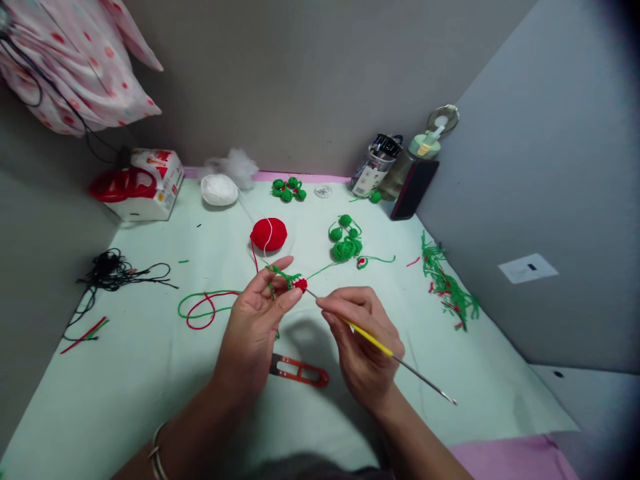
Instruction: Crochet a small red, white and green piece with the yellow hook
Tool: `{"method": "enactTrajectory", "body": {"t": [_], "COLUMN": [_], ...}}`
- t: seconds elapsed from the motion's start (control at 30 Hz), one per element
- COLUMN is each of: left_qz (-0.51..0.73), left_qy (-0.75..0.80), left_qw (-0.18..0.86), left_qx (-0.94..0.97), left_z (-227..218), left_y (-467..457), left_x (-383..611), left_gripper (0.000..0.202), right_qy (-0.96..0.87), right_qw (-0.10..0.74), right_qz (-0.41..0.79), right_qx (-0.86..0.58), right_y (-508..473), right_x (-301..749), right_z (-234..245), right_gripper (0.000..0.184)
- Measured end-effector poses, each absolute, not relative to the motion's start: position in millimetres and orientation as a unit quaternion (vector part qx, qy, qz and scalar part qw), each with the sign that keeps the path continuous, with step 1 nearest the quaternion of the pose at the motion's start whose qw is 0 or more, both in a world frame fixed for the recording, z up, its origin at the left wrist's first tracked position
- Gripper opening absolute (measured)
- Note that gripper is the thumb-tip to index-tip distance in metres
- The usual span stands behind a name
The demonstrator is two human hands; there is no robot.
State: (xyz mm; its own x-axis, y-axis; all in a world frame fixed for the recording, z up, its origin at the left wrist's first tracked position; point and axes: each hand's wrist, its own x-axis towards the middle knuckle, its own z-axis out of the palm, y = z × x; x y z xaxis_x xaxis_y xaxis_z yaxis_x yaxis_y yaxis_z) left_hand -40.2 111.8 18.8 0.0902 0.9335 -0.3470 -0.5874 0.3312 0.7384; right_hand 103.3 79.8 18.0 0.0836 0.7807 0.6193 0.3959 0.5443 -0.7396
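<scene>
Between the thumb and fingers of my left hand [260, 313] is a small crochet piece [299, 285] in red, white and green. My right hand [363, 340] grips a crochet hook [373, 339] by its yellow handle, and the hook's tip meets the red part of the piece. Green yarn runs from the piece to a small green yarn bundle [347, 249]. Behind my left hand sits a red yarn ball [269, 235] with a white strand across it. Below the hands lie orange thread snips [303, 371]. Red and green yarn loops [210, 308] lie left of my left hand.
At the back stand a white yarn ball [219, 190], green crocheted balls [287, 189], a pen holder [373, 168], a bottle [405, 167] and a phone [415, 189]. A tissue box [165, 180] is at the back left, black cord [110, 268] at left, yarn scraps [447, 287] at right.
</scene>
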Motion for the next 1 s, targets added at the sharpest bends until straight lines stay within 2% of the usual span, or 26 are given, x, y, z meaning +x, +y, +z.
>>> {"method": "enactTrajectory", "body": {"t": [0.3, 0.5, 0.6, 0.77, 0.87, 1.0], "left_qz": [0.592, 0.602, 0.580, 0.559, 0.554, 0.558], "left_qy": [0.396, 0.448, 0.439, 0.429, 0.436, 0.440], "left_qw": [0.649, 0.556, 0.573, 0.644, 0.658, 0.659], "left_qx": [0.266, 0.358, 0.378, 0.299, 0.266, 0.247], "left_z": [16, 15, 17, 18, 16, 16], "left_y": [108, 101, 97, 100, 103, 105], "left_x": [-42, -47, -44, -41, -43, -44], "left_gripper": [0.042, 0.041, 0.040, 0.038, 0.034, 0.034], "right_qy": [-0.656, -0.638, -0.630, -0.594, -0.616, -0.679], "right_qw": [0.554, 0.550, 0.556, 0.594, 0.586, 0.559], "right_qz": [0.240, 0.256, 0.265, 0.281, 0.248, 0.178], "right_qx": [-0.453, -0.473, -0.473, -0.464, -0.463, -0.442], "right_y": [74, 76, 77, 81, 81, 79], "right_x": [102, 101, 99, 96, 95, 94], "right_z": [13, 11, 8, -1, -4, -3], "right_gripper": [0.036, 0.034, 0.031, 0.027, 0.028, 0.037]}}
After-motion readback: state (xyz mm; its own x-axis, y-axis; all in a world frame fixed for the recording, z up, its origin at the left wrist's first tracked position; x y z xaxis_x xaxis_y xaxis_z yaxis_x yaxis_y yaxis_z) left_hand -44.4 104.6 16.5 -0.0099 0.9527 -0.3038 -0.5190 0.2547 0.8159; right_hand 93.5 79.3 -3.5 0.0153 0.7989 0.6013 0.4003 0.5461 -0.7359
